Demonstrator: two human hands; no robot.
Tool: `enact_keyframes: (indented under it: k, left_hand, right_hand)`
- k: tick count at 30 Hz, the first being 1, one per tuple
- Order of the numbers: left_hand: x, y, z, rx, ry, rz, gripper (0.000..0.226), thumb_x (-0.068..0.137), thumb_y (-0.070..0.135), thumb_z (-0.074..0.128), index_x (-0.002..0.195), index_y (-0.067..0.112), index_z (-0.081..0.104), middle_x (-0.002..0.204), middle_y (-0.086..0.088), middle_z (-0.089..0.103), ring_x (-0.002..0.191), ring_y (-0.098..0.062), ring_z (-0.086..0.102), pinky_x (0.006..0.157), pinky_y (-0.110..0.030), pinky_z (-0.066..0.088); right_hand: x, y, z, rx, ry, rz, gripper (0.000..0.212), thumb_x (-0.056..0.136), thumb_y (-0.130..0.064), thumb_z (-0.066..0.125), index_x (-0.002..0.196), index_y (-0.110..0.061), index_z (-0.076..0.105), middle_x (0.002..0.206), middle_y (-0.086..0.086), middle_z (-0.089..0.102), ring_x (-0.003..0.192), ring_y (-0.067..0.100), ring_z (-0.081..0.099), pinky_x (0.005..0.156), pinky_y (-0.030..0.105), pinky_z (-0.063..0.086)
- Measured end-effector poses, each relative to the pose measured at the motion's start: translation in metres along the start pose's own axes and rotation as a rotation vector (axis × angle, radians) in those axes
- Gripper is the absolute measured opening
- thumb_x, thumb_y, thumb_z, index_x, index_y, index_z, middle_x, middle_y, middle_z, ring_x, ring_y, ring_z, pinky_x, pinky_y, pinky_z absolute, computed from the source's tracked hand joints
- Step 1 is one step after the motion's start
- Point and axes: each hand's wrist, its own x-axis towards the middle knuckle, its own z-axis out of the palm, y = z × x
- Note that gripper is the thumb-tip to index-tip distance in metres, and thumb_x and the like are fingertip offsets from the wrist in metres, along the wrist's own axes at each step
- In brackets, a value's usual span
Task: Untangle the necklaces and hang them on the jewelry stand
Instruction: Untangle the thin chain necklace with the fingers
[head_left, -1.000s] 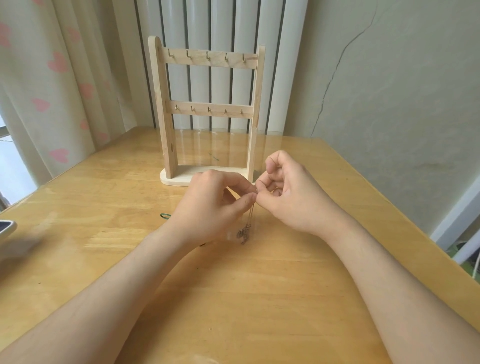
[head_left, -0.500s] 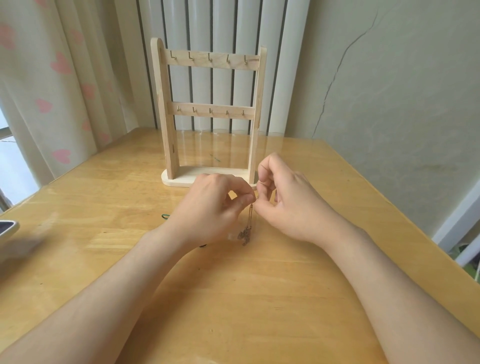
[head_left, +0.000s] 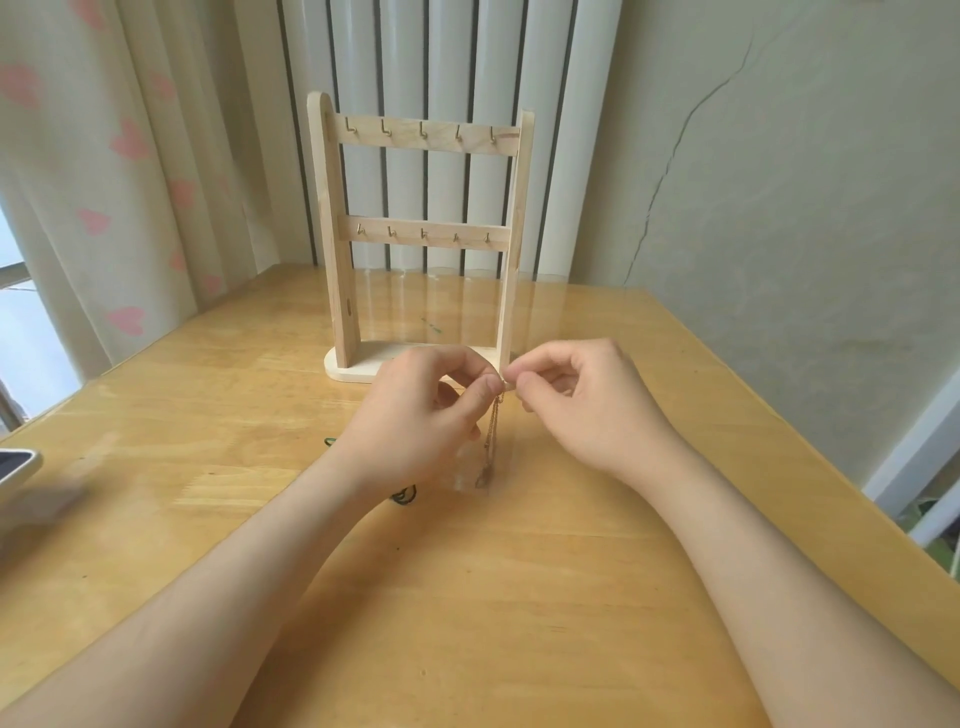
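A thin bronze chain necklace (head_left: 492, 434) hangs from between my two hands, its small pendant touching the table. My left hand (head_left: 415, 415) pinches the top of the chain with thumb and forefinger. My right hand (head_left: 582, 400) pinches the same spot from the right, fingertips almost touching the left ones. A dark green cord necklace (head_left: 404, 495) lies on the table, mostly hidden under my left wrist. The wooden jewelry stand (head_left: 423, 140) rises just behind my hands, with two bars of small brass hooks, all bare.
The wooden table (head_left: 467, 597) runs to an edge on the right. A grey device (head_left: 18, 465) sits at the far left edge. Behind the stand are a white radiator, a heart-patterned curtain and a cracked wall.
My right hand's fingers have uncurled slightly and its fingertips pinch the chain top again. The chain hangs straighter and longer between the hands. The view has shifted a little.
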Motion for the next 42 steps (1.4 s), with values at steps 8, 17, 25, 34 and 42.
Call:
enact_keyframes:
  k: [8,17,25,34,42]
  left_hand:
    - [0.001,-0.001,0.000,-0.001,-0.018,0.020,0.018,0.108,0.029,0.062,0.093,0.024,0.072,0.084,0.015,0.073,0.068,-0.011,0.074,0.053,-0.020,0.047]
    - [-0.003,0.007,0.002,-0.032,-0.143,-0.097,0.024,0.107,0.035,0.042,0.096,0.019,0.056,0.077,0.001,0.060,0.064,-0.010,0.048,0.057,-0.020,0.041]
    - [-0.003,0.003,0.001,0.094,-0.135,0.049,0.027,0.114,0.032,0.041,0.099,0.014,0.054,0.083,0.001,0.065,0.079,-0.016,0.058,0.073,-0.027,0.048]
    - [-0.002,-0.008,0.006,0.330,-0.053,0.284,0.016,0.110,0.020,0.050,0.096,0.012,0.050,0.087,0.015,0.052,0.083,0.001,0.052,0.073,-0.010,0.037]
    - [-0.003,-0.001,0.009,0.278,-0.046,0.207,0.018,0.111,0.020,0.049,0.095,0.012,0.051,0.079,0.013,0.053,0.076,0.002,0.051,0.069,-0.012,0.037]
  right_hand:
    - [-0.002,0.001,-0.001,0.149,-0.147,0.076,0.005,0.093,-0.026,0.083,0.094,-0.022,0.084,0.082,-0.006,0.080,0.081,0.010,0.075,0.087,0.032,0.062]
    - [-0.002,-0.003,0.001,0.106,-0.174,0.028,0.012,0.095,-0.023,0.073,0.084,-0.021,0.076,0.080,0.001,0.075,0.071,0.013,0.065,0.076,0.037,0.057]
    - [0.000,-0.009,-0.012,0.346,-0.304,0.214,0.023,0.104,-0.013,0.059,0.084,-0.007,0.065,0.068,-0.002,0.058,0.073,0.015,0.061,0.068,0.028,0.041]
    - [0.001,-0.008,0.006,0.614,-0.218,0.434,0.018,0.095,-0.016,0.054,0.078,-0.016,0.059,0.072,0.002,0.057,0.069,0.018,0.060,0.065,0.032,0.034]
    - [0.002,-0.012,0.008,0.752,-0.016,0.569,0.008,0.091,-0.003,0.063,0.083,-0.006,0.066,0.074,0.007,0.068,0.053,0.011,0.053,0.045,0.021,0.028]
